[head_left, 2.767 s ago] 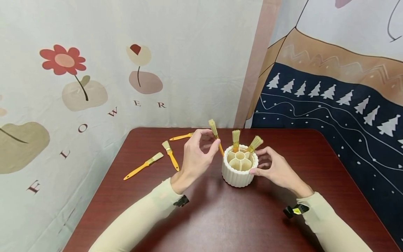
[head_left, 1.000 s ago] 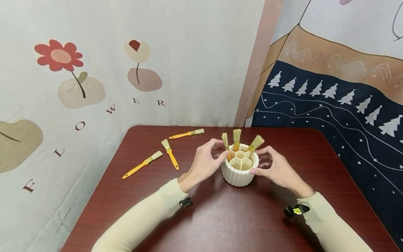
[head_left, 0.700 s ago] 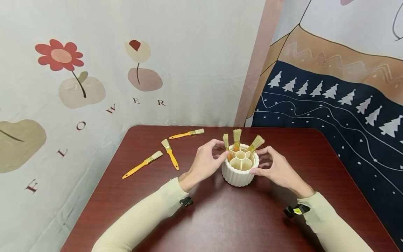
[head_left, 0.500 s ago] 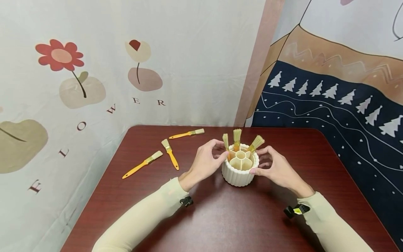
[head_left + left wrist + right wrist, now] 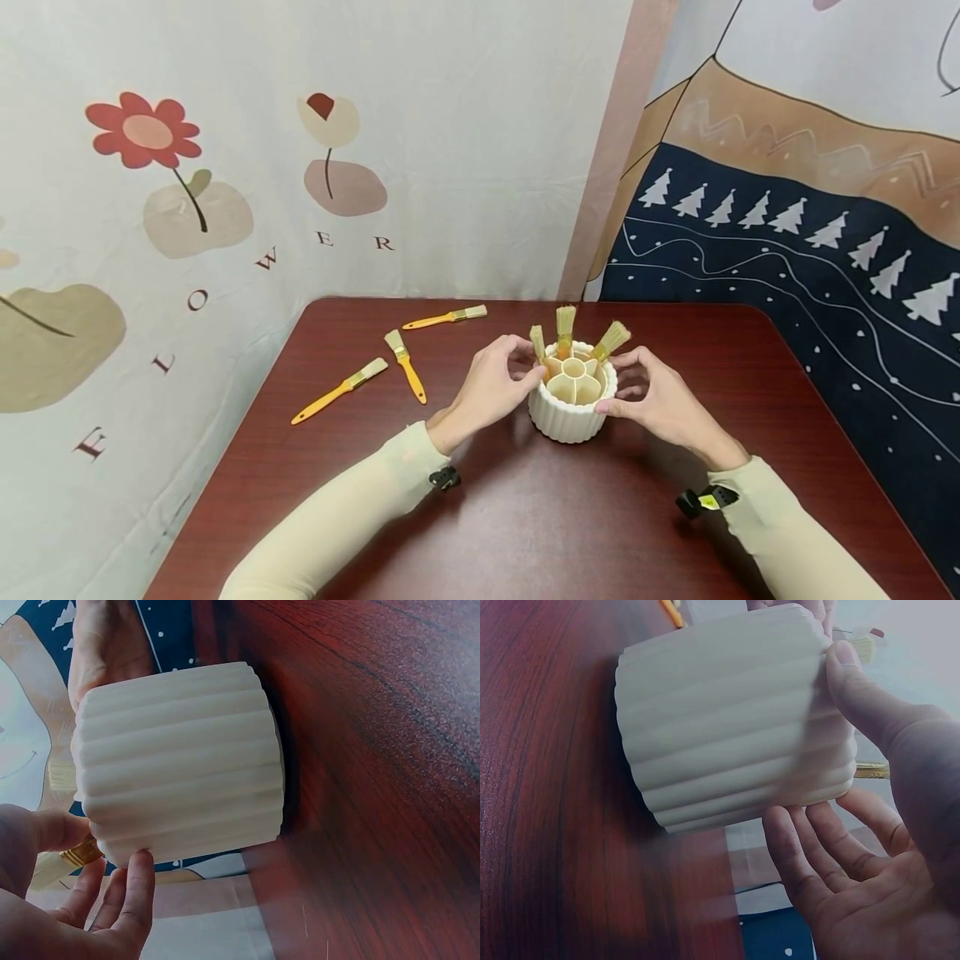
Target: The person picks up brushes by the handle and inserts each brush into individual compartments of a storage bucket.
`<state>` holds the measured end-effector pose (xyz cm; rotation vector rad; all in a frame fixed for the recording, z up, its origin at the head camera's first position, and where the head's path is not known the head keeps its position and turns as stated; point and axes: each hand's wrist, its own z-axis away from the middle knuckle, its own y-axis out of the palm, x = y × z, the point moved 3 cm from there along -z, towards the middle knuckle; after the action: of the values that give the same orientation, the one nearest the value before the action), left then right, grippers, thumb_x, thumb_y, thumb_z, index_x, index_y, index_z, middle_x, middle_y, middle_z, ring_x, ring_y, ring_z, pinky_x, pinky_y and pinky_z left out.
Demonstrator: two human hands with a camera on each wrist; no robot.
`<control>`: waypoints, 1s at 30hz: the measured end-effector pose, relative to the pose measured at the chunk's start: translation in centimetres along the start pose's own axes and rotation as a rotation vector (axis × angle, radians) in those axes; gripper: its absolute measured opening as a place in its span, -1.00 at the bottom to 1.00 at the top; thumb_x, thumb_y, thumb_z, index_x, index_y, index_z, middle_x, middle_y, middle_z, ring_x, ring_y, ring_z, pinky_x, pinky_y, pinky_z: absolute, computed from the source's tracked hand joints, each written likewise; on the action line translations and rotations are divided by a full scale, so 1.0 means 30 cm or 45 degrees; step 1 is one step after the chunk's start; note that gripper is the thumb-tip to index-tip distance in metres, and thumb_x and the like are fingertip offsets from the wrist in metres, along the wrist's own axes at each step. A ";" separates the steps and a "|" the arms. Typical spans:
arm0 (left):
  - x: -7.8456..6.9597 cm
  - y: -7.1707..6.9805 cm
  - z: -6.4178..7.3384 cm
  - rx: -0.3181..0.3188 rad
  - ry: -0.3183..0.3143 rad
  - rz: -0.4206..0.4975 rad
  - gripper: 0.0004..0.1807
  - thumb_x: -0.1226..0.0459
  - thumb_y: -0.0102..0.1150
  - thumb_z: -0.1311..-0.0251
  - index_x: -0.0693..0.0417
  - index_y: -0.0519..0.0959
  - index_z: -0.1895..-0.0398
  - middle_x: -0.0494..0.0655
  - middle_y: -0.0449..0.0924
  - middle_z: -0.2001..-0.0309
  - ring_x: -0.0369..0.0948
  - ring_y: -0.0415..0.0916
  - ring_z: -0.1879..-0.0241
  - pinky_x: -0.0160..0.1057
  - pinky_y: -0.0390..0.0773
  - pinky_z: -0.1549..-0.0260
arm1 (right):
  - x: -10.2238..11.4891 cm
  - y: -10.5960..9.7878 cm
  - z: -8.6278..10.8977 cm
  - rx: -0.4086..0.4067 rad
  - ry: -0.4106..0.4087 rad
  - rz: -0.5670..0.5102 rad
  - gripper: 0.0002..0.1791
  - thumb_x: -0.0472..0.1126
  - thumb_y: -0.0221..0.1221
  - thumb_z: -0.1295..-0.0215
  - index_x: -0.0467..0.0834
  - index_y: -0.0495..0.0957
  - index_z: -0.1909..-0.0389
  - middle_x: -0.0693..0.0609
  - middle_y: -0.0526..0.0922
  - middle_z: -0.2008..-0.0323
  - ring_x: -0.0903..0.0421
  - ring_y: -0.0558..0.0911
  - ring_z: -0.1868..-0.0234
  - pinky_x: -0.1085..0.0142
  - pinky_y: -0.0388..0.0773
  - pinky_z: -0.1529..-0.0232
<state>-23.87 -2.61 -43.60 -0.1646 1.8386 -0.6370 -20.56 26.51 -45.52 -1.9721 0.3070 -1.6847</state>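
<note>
Left grip pinches brush at rim of holder, right grip curled round holder, inside desk edges, wide stretch in front

Pot on table, brushes inside and left

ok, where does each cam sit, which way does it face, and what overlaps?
Head: on the person's head, looking forward and down at the table, white holder and loose brushes; left hand, right hand and sleeves show.
Left wrist: on that wrist, facing the holder's ribbed side; left hand lower left, part of right hand at top.
Right wrist: likewise; right hand at right, left fingers at top.
Shared: both wrist views show holder and table.
</note>
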 end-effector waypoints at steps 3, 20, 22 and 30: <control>0.000 -0.001 0.002 0.014 -0.014 -0.014 -0.73 0.29 0.48 -0.56 0.19 0.72 -0.18 0.13 0.77 -0.16 -0.01 0.88 -0.14 -0.18 0.92 -0.12 | 0.002 -0.001 0.000 -0.001 0.000 0.003 -0.22 -0.14 0.72 -0.32 -0.25 0.51 -0.39 -0.25 0.76 -0.25 -0.09 0.85 -0.15 0.38 0.87 -0.15; 0.000 -0.026 0.017 0.045 0.019 -0.016 -0.63 0.22 0.50 -0.58 0.18 0.67 -0.28 0.13 0.77 -0.18 0.02 0.87 -0.11 0.09 0.93 -0.16 | 0.004 0.003 0.001 -0.005 -0.008 -0.007 -0.23 -0.16 0.72 -0.33 -0.26 0.51 -0.39 -0.25 0.77 -0.25 -0.07 0.85 -0.14 0.42 0.85 -0.13; 0.005 -0.035 0.019 0.042 0.025 -0.031 -0.62 0.22 0.49 -0.59 0.18 0.67 -0.30 0.13 0.76 -0.20 0.02 0.86 -0.14 0.12 0.92 -0.18 | 0.005 0.004 0.001 -0.004 -0.005 -0.008 -0.23 -0.15 0.72 -0.33 -0.26 0.51 -0.40 -0.26 0.76 -0.26 -0.08 0.85 -0.15 0.42 0.85 -0.13; 0.038 -0.088 0.032 -0.001 0.007 -0.187 -0.56 0.19 0.48 -0.59 0.18 0.65 -0.37 0.21 0.73 -0.32 0.16 0.78 -0.27 0.15 0.83 -0.32 | 0.006 0.002 0.003 0.002 0.009 -0.005 -0.21 -0.13 0.72 -0.33 -0.24 0.50 -0.41 -0.26 0.75 -0.28 -0.11 0.84 -0.18 0.47 0.83 -0.11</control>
<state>-23.93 -5.62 -43.45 -0.3008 1.8440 -0.7395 -20.42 26.39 -45.41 -1.9669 0.3044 -1.6945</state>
